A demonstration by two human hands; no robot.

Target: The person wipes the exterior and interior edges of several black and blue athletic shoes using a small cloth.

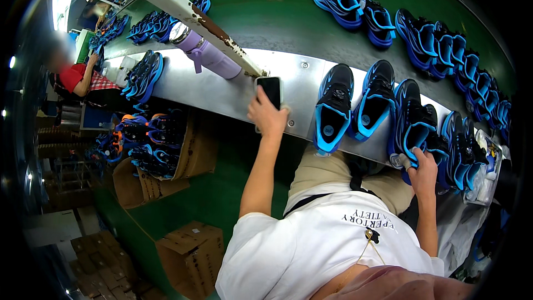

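Note:
My left hand [268, 115] grips the lower end of a smartphone [271, 90] with a dark screen and pale case, over the metal ledge. Its index finger reaches onto the screen side. My right hand [423, 171] is closed on the heel of a black and blue sneaker [411, 116] at the ledge's near edge. Left of that sneaker, two more sneakers stand side by side, one [334, 108] with its insole showing and another [377, 100] beside it. Further sneakers [456, 150] crowd together on its right; the fingertips of my right hand are partly hidden.
A lilac bottle [206, 54] stands by a chipped white post [194, 14]. Beyond the metal ledge [297, 78], a green belt [266, 0] carries several sneakers. Cardboard boxes [191, 255] sit at lower left, one holding shoes. A person in red [78, 78] works at far left. A tray [488, 172] is at right.

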